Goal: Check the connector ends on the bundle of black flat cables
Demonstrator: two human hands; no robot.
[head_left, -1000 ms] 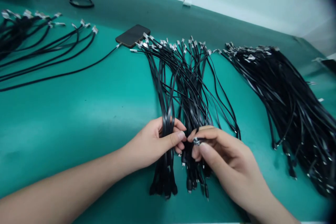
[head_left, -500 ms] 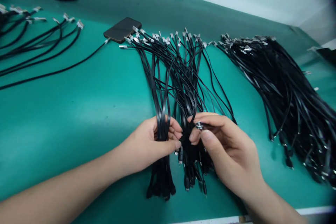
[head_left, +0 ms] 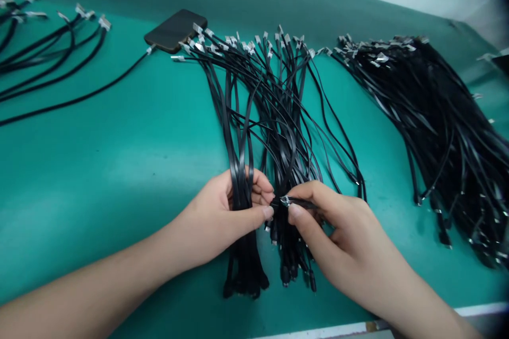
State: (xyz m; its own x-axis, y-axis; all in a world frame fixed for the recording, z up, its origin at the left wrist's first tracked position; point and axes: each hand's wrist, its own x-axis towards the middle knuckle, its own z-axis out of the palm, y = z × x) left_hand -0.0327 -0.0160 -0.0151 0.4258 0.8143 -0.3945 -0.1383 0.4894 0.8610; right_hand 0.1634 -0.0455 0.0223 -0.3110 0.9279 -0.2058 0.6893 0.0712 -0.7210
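My left hand is wrapped round a bundle of flat black cables, whose dark ends hang below it. Between its thumb and fingertips a small black piece shows, touching the connector opposite. My right hand pinches a black cable end with a shiny metal connector between thumb and forefinger, pointing left. Beneath and between both hands lies a pile of black cables, its silvery plugs at the far end and small black connectors near me.
A dark phone with a cable plugged in lies beyond the pile on the green table. A large heap of black cables lies at the right. More cables with metal plugs spread at the far left.
My right hand has moved left with the connector, close to my left fingertips, and its fingers are more closed. My left hand still holds the bundle. The view has shifted slightly.
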